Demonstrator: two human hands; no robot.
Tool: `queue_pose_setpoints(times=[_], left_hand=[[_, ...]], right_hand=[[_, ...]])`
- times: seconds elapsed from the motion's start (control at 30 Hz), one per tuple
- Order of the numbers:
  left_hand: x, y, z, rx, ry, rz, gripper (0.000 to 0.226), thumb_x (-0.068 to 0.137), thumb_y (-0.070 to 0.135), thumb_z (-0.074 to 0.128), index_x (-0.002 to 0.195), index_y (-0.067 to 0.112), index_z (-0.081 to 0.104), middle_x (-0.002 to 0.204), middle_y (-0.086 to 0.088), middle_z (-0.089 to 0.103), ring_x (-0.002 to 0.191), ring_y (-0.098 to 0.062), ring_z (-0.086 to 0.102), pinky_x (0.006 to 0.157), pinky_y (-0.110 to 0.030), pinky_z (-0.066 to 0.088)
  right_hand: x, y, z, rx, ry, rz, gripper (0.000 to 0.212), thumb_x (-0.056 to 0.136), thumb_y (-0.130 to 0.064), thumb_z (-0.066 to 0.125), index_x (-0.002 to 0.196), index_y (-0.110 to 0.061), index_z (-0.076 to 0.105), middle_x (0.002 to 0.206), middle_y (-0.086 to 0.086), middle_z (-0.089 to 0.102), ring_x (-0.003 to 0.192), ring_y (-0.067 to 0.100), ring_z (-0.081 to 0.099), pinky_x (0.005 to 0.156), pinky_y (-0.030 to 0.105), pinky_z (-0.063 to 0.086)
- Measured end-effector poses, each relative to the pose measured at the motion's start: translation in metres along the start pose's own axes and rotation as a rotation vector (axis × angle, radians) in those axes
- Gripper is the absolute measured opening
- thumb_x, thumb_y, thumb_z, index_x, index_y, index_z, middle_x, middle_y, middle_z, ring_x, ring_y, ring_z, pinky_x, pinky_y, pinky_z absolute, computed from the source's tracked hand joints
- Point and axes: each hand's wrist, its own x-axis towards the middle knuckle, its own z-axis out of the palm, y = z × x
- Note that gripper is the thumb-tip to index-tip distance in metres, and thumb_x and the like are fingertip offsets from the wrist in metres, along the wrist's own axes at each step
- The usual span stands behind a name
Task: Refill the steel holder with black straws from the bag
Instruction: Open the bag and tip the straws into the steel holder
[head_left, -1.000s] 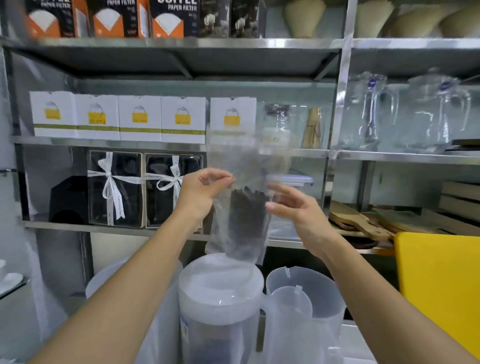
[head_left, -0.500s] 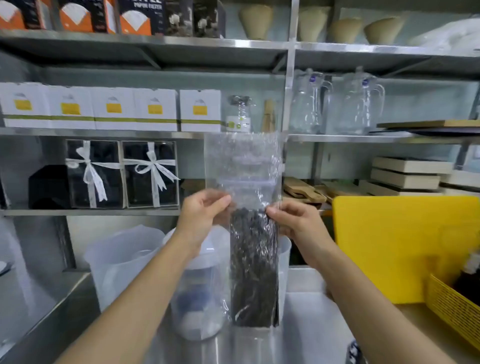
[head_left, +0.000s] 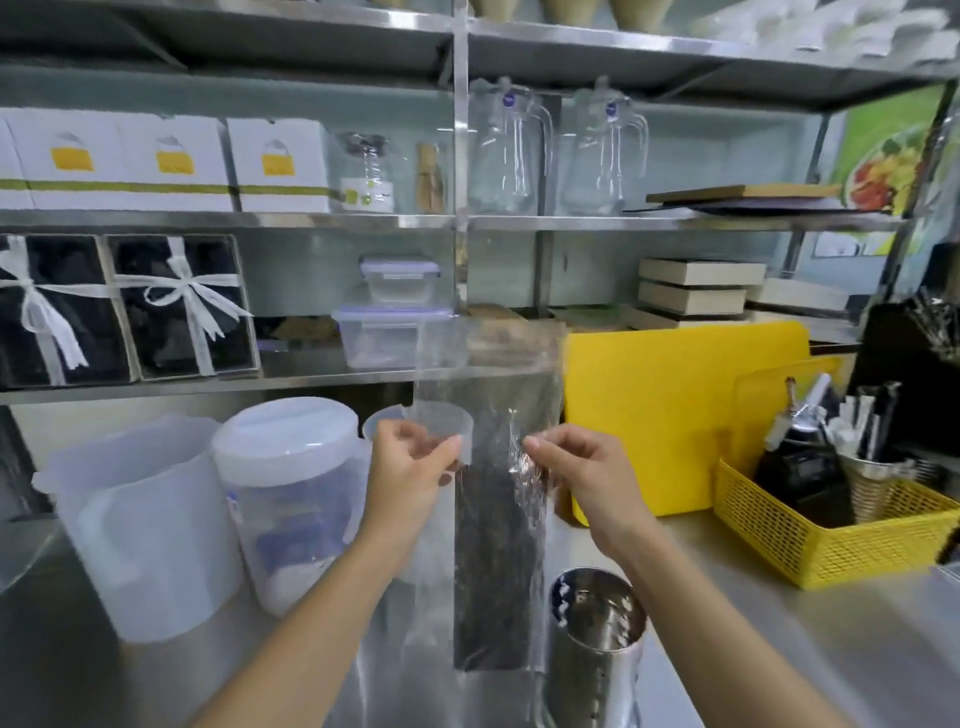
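While upright, bag (head_left: 498, 545) between left hand (head_left: 410, 462), right hand (head_left: 582, 478).

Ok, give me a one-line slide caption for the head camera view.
Both hands, left and right, pinch a clear bag of black straws upright beside the steel holder on the counter.

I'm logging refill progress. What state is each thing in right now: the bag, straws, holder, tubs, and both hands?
Clear bag: upright, pinched on both sides.
Black straws: all inside the bag, standing on end.
Steel holder: upright on the counter, no straws visible inside.
Lidded tub: lid on.
Left hand: pinching the bag.
Right hand: pinching the bag.
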Motion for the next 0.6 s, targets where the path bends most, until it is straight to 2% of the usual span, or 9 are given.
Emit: queue_pose_setpoints(times=[0.07,0.13,0.2,0.27,0.33,0.4,0.47,0.6], left_hand=[[-0.003,0.003,0.018,0.024,0.101,0.078,0.053,0.072,0.007,0.074,0.098,0.018,0.028,0.097,-0.014,0.054,0.083,-0.026,0.06,0.071,-0.035,0.051],[-0.008,0.008,0.037,0.124,0.186,0.184,0.063,0.068,0.009,0.077,0.103,0.021,0.027,0.107,-0.012,0.047,0.085,-0.018,0.056,0.074,-0.023,0.047],[-0.02,0.016,0.057,0.306,0.262,0.305,0.051,0.07,0.011,0.076,0.1,0.023,0.037,0.111,-0.004,0.037,0.09,-0.015,0.048,0.077,-0.013,0.039],[-0.035,0.02,0.083,0.443,0.289,0.431,0.03,0.074,0.016,0.073,0.091,0.021,0.048,0.106,0.001,0.034,0.093,-0.014,0.044,0.081,-0.013,0.037],[-0.054,0.021,0.111,0.449,0.231,0.474,0.018,0.081,0.03,0.065,0.088,0.017,0.054,0.098,0.004,0.04,0.085,-0.008,0.045,0.074,-0.013,0.037],[-0.071,0.02,0.137,0.418,0.143,0.466,0.03,0.08,0.048,0.054,0.092,0.02,0.053,0.094,0.009,0.045,0.082,0.0,0.046,0.07,-0.01,0.036],[-0.082,0.02,0.154,0.402,0.045,0.419,0.043,0.075,0.06,0.047,0.097,0.024,0.051,0.097,0.012,0.05,0.092,0.003,0.05,0.076,-0.008,0.038],[-0.094,0.02,0.169,0.396,-0.062,0.305,0.064,0.061,0.069,0.056,0.106,0.023,0.048,0.104,0.009,0.056,0.1,-0.005,0.054,0.082,-0.019,0.044]], right_hand=[[0.002,-0.003,-0.012,0.015,0.019,-0.043,0.028,0.08,-0.004,0.066,0.055,-0.012,0.058,0.044,-0.011,0.054,0.044,0.001,0.044,0.047,0.012,0.038],[0.004,-0.006,-0.028,0.024,0.028,-0.088,0.028,0.08,-0.005,0.066,0.055,-0.013,0.058,0.044,-0.012,0.053,0.047,0.002,0.044,0.049,0.012,0.037],[0.006,-0.01,-0.047,0.033,0.041,-0.127,0.028,0.08,-0.006,0.067,0.055,-0.015,0.059,0.045,-0.012,0.054,0.049,0.003,0.044,0.052,0.013,0.037],[0.008,-0.012,-0.07,0.027,0.052,-0.153,0.028,0.079,-0.008,0.068,0.055,-0.017,0.058,0.047,-0.011,0.054,0.052,0.005,0.045,0.053,0.015,0.038],[0.009,-0.015,-0.092,0.007,0.038,-0.174,0.027,0.079,-0.009,0.069,0.056,-0.016,0.057,0.05,-0.009,0.053,0.054,0.009,0.045,0.053,0.017,0.038],[0.009,-0.018,-0.11,-0.006,0.005,-0.175,0.024,0.079,-0.009,0.068,0.059,-0.012,0.056,0.054,-0.001,0.05,0.058,0.012,0.043,0.054,0.018,0.036],[0.009,-0.02,-0.124,0.008,-0.026,-0.154,0.021,0.078,-0.009,0.069,0.061,-0.008,0.057,0.056,0.002,0.049,0.058,0.013,0.043,0.054,0.019,0.037],[0.003,-0.022,-0.137,0.065,-0.08,-0.091,0.025,0.074,-0.009,0.072,0.057,-0.01,0.054,0.051,-0.004,0.049,0.052,0.008,0.045,0.052,0.016,0.039]])
